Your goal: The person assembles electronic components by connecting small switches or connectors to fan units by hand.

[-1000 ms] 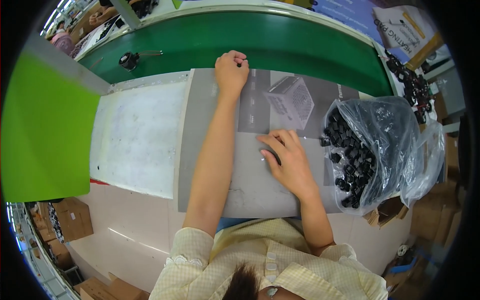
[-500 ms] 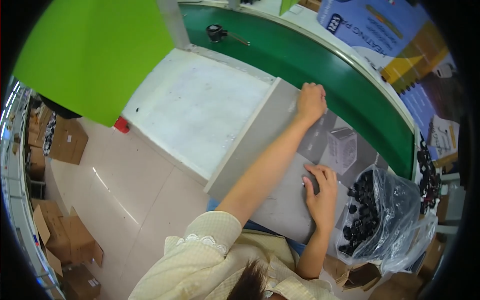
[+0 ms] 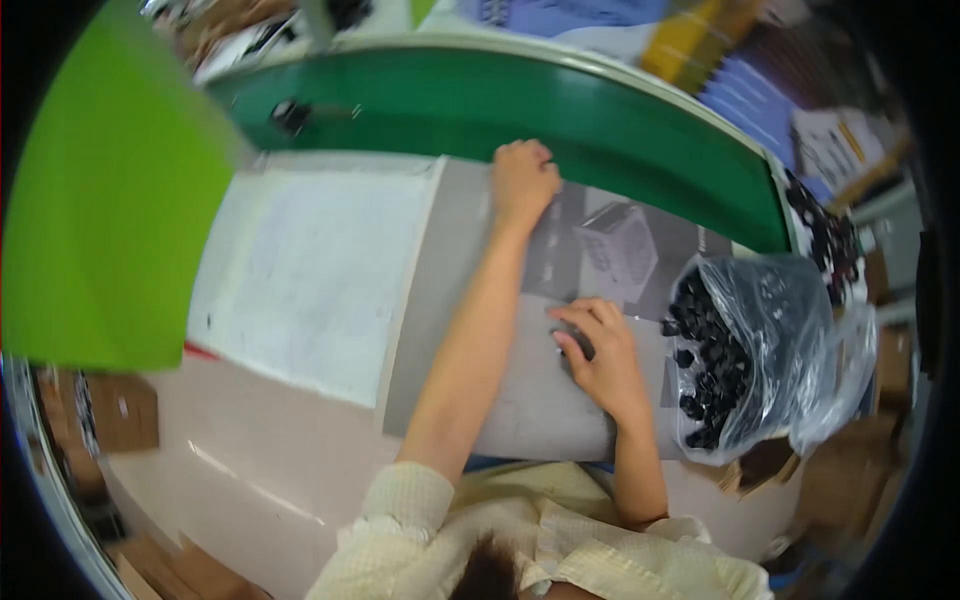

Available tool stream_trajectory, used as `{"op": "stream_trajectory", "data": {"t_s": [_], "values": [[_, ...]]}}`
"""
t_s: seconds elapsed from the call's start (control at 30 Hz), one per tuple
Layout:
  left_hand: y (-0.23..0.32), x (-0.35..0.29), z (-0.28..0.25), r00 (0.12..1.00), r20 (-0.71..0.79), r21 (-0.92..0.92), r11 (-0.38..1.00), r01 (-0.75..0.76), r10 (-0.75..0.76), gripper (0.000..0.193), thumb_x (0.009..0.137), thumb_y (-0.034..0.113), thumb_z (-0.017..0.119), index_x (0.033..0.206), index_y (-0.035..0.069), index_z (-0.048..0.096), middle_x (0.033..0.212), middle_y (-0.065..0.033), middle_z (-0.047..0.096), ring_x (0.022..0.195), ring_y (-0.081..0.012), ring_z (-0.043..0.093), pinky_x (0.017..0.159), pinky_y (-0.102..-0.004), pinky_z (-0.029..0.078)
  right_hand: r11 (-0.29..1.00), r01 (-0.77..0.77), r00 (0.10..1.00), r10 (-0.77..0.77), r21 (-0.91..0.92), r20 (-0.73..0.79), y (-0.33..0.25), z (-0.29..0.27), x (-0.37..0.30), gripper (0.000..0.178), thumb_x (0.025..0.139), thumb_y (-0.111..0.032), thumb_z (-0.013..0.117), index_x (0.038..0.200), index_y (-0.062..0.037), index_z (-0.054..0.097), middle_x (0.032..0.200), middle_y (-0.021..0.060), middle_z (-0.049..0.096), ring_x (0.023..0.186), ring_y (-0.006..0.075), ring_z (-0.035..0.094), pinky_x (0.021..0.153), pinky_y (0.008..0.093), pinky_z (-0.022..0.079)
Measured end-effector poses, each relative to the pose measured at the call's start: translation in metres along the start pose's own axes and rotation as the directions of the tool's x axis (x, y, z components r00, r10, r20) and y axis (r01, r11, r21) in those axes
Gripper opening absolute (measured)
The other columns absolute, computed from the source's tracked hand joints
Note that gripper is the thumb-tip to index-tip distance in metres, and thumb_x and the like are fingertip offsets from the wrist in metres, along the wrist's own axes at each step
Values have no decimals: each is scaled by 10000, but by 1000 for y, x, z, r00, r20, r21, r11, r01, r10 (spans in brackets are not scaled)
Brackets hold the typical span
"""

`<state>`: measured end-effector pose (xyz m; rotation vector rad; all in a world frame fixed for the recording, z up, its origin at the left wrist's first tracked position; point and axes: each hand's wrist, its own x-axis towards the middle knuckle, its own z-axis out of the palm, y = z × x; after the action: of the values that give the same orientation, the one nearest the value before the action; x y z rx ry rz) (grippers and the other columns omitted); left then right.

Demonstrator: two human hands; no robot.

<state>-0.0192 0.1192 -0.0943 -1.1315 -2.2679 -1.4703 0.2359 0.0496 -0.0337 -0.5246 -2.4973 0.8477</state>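
My left hand reaches to the far edge of a grey board, where the board meets a green conveyor belt. Its fingers are curled down, and whatever they may hold is hidden. Nearer to me, my right hand is over the middle of the board, thumb and forefinger apart, with nothing visible between them. A clear plastic bag of small black parts lies open at the board's right side, beside my right hand. The board carries a printed picture of a box.
A white worktop adjoins the board on the left, under a bright green panel. On the belt lies a black round part with a short lead. Cardboard boxes stand on the floor at left; blue packaging is at the far right.
The whole view has turned and shifted, so the bench now appears straighter. Both hands keep about the same places over the board.
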Motion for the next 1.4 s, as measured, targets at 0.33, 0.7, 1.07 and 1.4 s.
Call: {"op": "stream_trajectory", "data": {"t_s": [0.33,0.7,1.07,1.4], "values": [[-4,2,-2,988,130,21,997,76,-78,122,767,121,670,860,101,746,795,-85,697,794,-279,660,756,-408,528,995,41,997,-35,92,-72,18,5,-11,260,815,-55,726,1071,-73,682,1041,85,599,999,298,569,896,407,491],[-20,8,-7,993,86,-35,996,82,-79,158,823,103,677,949,86,770,822,-19,713,674,-107,611,678,-269,530,994,58,996,-52,93,-69,23,16,-12,250,841,-76,715,1085,-54,663,1083,81,567,1060,280,531,941,400,463],[-20,9,-9,981,174,-15,996,94,-90,164,836,121,680,967,88,772,806,-3,715,678,-88,611,674,-258,520,993,96,990,-87,73,-114,27,22,-13,243,829,-72,724,1067,-44,679,1078,88,572,1056,279,539,932,398,470],[-17,8,-11,977,180,34,993,112,-117,175,838,113,678,984,82,770,809,-11,715,688,-98,614,689,-266,525,992,68,995,-60,105,-83,25,22,-14,244,835,-86,729,1070,-41,679,1083,97,567,1074,284,528,943,402,460]]}}
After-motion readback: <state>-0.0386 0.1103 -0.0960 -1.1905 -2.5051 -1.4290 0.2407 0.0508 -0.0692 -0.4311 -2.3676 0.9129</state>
